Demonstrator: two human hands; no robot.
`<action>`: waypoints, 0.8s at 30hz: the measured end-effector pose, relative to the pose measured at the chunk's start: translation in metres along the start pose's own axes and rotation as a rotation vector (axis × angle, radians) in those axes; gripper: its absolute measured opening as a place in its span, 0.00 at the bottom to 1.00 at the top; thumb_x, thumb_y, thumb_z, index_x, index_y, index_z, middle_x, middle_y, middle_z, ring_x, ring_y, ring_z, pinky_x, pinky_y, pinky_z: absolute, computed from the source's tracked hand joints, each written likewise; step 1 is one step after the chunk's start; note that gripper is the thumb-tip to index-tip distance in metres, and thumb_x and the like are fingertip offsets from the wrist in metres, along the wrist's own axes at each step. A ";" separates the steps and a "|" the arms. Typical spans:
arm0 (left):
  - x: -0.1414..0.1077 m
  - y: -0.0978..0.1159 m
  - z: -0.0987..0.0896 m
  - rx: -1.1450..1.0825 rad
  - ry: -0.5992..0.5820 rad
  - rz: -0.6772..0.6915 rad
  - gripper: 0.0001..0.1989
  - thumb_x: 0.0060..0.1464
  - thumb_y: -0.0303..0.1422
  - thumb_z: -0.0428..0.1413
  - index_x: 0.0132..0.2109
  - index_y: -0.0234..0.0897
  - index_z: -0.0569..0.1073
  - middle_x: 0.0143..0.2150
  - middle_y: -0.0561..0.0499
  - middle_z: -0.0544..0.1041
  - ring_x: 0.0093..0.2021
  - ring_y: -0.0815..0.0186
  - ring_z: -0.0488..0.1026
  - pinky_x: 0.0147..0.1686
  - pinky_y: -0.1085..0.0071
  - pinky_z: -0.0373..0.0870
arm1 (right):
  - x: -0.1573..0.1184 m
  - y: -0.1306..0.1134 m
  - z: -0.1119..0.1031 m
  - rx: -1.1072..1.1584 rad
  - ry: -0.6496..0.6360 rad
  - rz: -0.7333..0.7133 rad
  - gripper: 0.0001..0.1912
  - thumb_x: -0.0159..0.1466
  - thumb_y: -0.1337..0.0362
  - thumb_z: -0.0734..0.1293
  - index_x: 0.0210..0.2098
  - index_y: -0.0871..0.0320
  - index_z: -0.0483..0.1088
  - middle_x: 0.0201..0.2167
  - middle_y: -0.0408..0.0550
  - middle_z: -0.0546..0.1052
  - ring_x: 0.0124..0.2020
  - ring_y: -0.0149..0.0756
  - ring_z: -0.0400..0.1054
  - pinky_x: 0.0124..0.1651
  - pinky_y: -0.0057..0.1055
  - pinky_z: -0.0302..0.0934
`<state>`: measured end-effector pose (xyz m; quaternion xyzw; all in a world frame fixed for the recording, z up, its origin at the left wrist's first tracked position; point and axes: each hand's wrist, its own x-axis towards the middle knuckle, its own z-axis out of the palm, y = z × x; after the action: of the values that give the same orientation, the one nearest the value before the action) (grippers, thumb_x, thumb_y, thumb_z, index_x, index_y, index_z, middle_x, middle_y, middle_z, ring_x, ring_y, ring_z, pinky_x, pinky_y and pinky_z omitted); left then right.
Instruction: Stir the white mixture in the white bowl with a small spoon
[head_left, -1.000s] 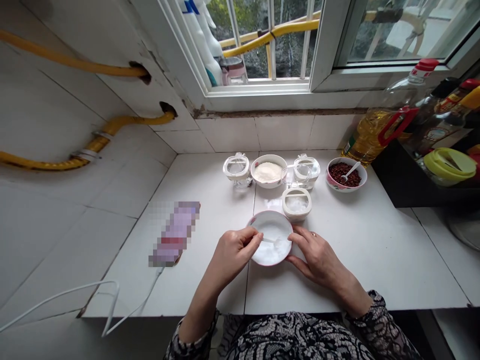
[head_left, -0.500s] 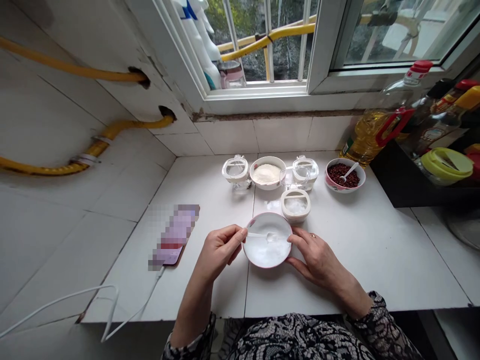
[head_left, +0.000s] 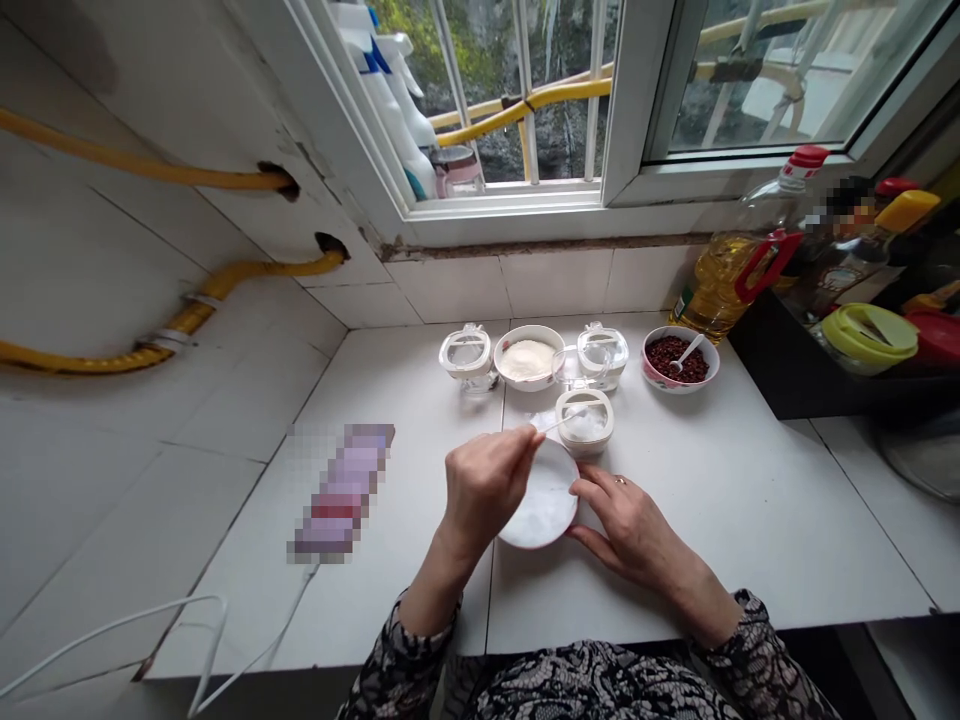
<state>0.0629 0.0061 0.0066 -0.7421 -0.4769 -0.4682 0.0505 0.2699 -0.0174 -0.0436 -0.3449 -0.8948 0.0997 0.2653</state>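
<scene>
My left hand (head_left: 487, 485) is closed on the thin handle of a small white spoon (head_left: 556, 424). The spoon's head lies over the mouth of a small white-rimmed jar (head_left: 585, 443) holding white grains. Under my left hand sits a shallow white bowl (head_left: 541, 510) with a pinkish rim and white material in it, partly hidden by the hand. My right hand (head_left: 634, 525) grips the bowl's right edge between thumb and fingers.
Behind stand a bowl of white powder (head_left: 527, 362), two clear jars (head_left: 466, 358) and a bowl of dark red beans (head_left: 679, 362). An oil bottle (head_left: 724, 270) and a black box (head_left: 787, 370) of bottles are at right. A phone (head_left: 341, 500) lies at left.
My left hand has moved forward and right, taking the spoon from over the shallow bowl to the front jar. My right hand stays on the bowl's edge. The view has shifted slightly.
</scene>
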 end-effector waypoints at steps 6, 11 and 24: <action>-0.009 -0.009 0.000 0.199 0.025 0.137 0.11 0.67 0.31 0.52 0.35 0.35 0.74 0.21 0.54 0.74 0.19 0.72 0.68 0.24 0.74 0.60 | -0.001 0.000 0.001 -0.001 -0.005 -0.001 0.16 0.68 0.62 0.66 0.53 0.59 0.62 0.53 0.64 0.74 0.48 0.49 0.74 0.44 0.41 0.72; -0.015 -0.014 -0.009 0.121 0.022 0.016 0.13 0.67 0.32 0.51 0.34 0.35 0.74 0.20 0.55 0.73 0.18 0.73 0.66 0.23 0.77 0.61 | 0.000 -0.002 0.004 0.014 -0.008 -0.011 0.17 0.68 0.61 0.65 0.54 0.59 0.61 0.54 0.65 0.74 0.50 0.49 0.74 0.44 0.41 0.72; -0.017 -0.005 -0.024 -0.211 -0.013 -0.406 0.13 0.62 0.33 0.54 0.29 0.36 0.73 0.19 0.57 0.69 0.17 0.74 0.61 0.19 0.78 0.59 | -0.001 -0.002 0.006 0.016 0.001 -0.012 0.17 0.69 0.61 0.64 0.54 0.59 0.61 0.53 0.65 0.74 0.49 0.48 0.74 0.44 0.41 0.73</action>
<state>0.0421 -0.0145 0.0055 -0.6351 -0.5650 -0.5114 -0.1257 0.2663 -0.0194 -0.0479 -0.3374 -0.8960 0.1051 0.2689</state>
